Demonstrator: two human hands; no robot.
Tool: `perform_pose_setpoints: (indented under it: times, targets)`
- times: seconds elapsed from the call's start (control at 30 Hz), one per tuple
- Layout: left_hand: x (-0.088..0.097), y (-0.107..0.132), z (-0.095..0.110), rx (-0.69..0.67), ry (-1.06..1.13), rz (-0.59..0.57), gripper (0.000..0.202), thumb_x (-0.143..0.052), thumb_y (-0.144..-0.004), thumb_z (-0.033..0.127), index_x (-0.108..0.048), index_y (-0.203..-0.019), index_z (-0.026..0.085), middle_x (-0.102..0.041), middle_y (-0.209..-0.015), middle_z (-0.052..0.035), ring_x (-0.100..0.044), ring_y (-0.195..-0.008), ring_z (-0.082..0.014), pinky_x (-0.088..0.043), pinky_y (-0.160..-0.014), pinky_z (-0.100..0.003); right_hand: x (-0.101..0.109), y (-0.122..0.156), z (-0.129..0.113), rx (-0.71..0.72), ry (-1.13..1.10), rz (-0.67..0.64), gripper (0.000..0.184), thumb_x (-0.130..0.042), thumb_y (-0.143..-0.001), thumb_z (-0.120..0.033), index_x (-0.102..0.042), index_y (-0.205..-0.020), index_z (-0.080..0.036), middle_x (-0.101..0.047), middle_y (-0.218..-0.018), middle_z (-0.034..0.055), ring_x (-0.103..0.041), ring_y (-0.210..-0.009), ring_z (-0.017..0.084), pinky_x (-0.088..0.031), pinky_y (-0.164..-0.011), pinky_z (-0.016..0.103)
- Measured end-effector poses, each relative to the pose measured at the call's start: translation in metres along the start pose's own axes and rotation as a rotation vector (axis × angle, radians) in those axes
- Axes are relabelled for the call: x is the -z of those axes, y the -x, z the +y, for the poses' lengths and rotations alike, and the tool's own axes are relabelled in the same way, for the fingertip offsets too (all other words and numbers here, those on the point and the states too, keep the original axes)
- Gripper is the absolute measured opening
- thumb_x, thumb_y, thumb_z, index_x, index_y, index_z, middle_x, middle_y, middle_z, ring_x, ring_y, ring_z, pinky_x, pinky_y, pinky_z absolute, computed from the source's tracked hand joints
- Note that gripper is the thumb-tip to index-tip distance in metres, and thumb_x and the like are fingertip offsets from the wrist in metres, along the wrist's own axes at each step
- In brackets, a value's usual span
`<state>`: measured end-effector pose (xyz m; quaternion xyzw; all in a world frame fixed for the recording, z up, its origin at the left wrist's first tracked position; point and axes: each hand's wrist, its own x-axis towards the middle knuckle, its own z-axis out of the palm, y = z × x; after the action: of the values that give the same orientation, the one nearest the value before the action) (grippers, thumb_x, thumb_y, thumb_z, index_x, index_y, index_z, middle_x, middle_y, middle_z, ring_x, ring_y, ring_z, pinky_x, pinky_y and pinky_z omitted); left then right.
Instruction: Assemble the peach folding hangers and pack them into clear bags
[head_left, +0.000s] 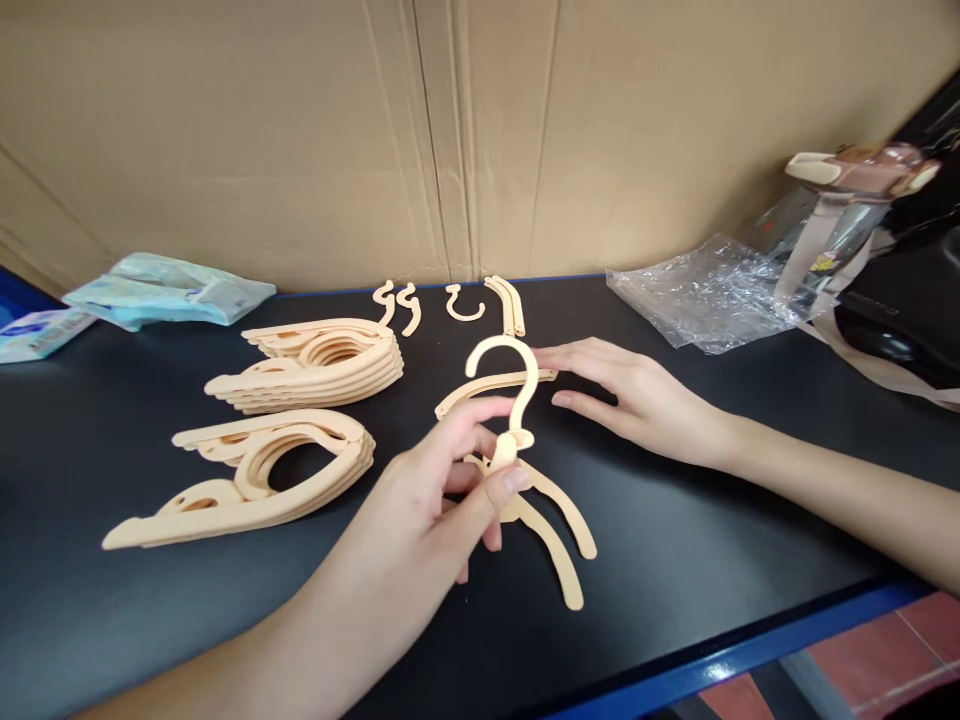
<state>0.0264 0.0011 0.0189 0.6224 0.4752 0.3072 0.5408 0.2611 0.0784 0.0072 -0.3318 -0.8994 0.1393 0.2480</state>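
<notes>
My left hand (427, 510) is closed around a cream plastic folding hanger (559, 560), gripping it just below its hook. The hook points up, and the curved arms hang down to the right; part of the joint is hidden behind my fingers. At the right end of a loose curved hanger arm (487, 385) lying on the table is my right hand (622, 390). Its fingers are stretched out over that end, with the thumb apart on the near side.
Two stacks of folded hangers, a rear stack (322, 385) and a front stack (300, 510), lie left on the black table (675, 560). Behind are small hanger pieces (409, 310), a loose hook (466, 310) and more arms (510, 305). Tissue packs (165, 290), clear plastic (697, 295) and a bottle (832, 220) flank them.
</notes>
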Motion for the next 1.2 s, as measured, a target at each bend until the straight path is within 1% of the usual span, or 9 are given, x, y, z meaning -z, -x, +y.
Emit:
perform_pose_setpoints:
  times: [0.13, 0.27, 0.37, 0.5, 0.6, 0.8, 0.9, 1.03, 1.2]
  targets:
    - [0.007, -0.006, 0.009, 0.067, 0.214, 0.043, 0.044, -0.062, -0.091, 0.035, -0.045, -0.131, 0.027, -0.054, -0.081, 0.0037, -0.058, -0.059, -0.0109, -0.054, -0.045, -0.019, -0.001, -0.002, 0.006, -0.015, 0.181, 0.017, 0.030, -0.056, -0.097, -0.037, -0.063, -0.122, -0.021, -0.070, -0.107, 0.0081, -0.063, -0.100, 0.025, -0.047, -0.090, 0.042]
    - [0.010, -0.009, 0.010, 0.121, 0.339, 0.030, 0.052, -0.062, -0.092, 0.027, -0.040, -0.139, 0.028, -0.055, -0.077, 0.0052, -0.058, -0.059, -0.0100, -0.056, -0.052, -0.019, -0.003, -0.001, 0.005, 0.016, 0.251, -0.007, 0.035, -0.056, -0.096, -0.043, -0.066, -0.121, -0.020, -0.065, -0.113, 0.0106, -0.060, -0.100, 0.025, -0.046, -0.092, 0.042]
    - [0.012, -0.010, 0.006, 0.134, 0.373, 0.021, 0.047, -0.060, -0.094, 0.024, -0.044, -0.138, 0.026, -0.059, -0.079, 0.0041, -0.059, -0.062, -0.0093, -0.056, -0.058, -0.019, -0.004, 0.000, 0.004, 0.008, 0.191, -0.021, 0.023, -0.052, -0.099, -0.032, -0.070, -0.108, -0.021, -0.064, -0.112, 0.0091, -0.059, -0.102, 0.024, -0.046, -0.092, 0.041]
    - [0.013, -0.012, 0.003, 0.124, 0.404, 0.031, 0.033, -0.058, -0.096, 0.024, -0.055, -0.129, 0.022, -0.061, -0.078, 0.0035, -0.059, -0.065, -0.0087, -0.053, -0.065, -0.019, -0.003, 0.000, 0.005, -0.149, -0.027, 0.046, 0.006, -0.059, -0.092, -0.026, -0.063, -0.092, -0.021, -0.066, -0.095, 0.0046, -0.061, -0.085, 0.020, -0.048, -0.076, 0.033]
    - [0.013, -0.014, 0.003, 0.153, 0.424, 0.042, 0.031, -0.058, -0.098, 0.032, -0.059, -0.126, 0.020, -0.062, -0.077, 0.0031, -0.060, -0.063, -0.0085, -0.052, -0.063, -0.019, -0.002, 0.001, 0.004, -0.224, -0.164, 0.070, 0.008, -0.060, -0.091, -0.028, -0.054, -0.092, -0.023, -0.064, -0.085, -0.0001, -0.059, -0.073, 0.015, -0.045, -0.067, 0.029]
    - [0.014, -0.015, 0.003, 0.166, 0.425, -0.009, 0.023, -0.062, -0.095, 0.030, -0.067, -0.115, 0.018, -0.070, -0.087, 0.0006, -0.065, -0.061, -0.0080, -0.055, -0.064, -0.019, -0.004, 0.004, -0.003, -0.193, -0.188, 0.026, 0.021, -0.058, -0.095, -0.039, -0.045, -0.088, -0.024, -0.044, -0.066, -0.0070, -0.037, -0.055, 0.010, -0.032, -0.053, 0.024]
    - [0.014, -0.015, 0.002, 0.155, 0.382, -0.023, 0.024, -0.063, -0.095, 0.029, -0.068, -0.115, 0.018, -0.073, -0.093, -0.0021, -0.067, -0.063, -0.0083, -0.056, -0.065, -0.018, -0.005, 0.004, -0.006, -0.173, -0.221, -0.004, 0.025, -0.054, -0.097, -0.046, -0.045, -0.088, -0.024, -0.049, -0.067, -0.0057, -0.042, -0.057, 0.010, -0.034, -0.054, 0.024]
    - [0.014, -0.017, 0.000, 0.171, 0.402, -0.032, 0.026, -0.061, -0.096, 0.026, -0.063, -0.122, 0.019, -0.074, -0.103, -0.0051, -0.069, -0.067, -0.0101, -0.059, -0.064, -0.019, -0.005, 0.005, -0.009, -0.180, -0.255, 0.009, 0.020, -0.044, -0.102, -0.040, -0.046, -0.092, -0.023, -0.059, -0.070, -0.0028, -0.053, -0.061, 0.012, -0.041, -0.061, 0.024]
    - [0.014, -0.016, -0.004, 0.126, 0.472, -0.054, 0.025, -0.059, -0.098, 0.024, -0.059, -0.123, 0.023, -0.073, -0.106, -0.0033, -0.071, -0.071, -0.0111, -0.062, -0.063, -0.020, -0.005, 0.006, -0.010, -0.258, -0.203, 0.042, 0.026, -0.046, -0.100, -0.042, -0.060, -0.105, -0.020, -0.055, -0.066, -0.0037, -0.044, -0.054, 0.011, -0.035, -0.055, 0.025]
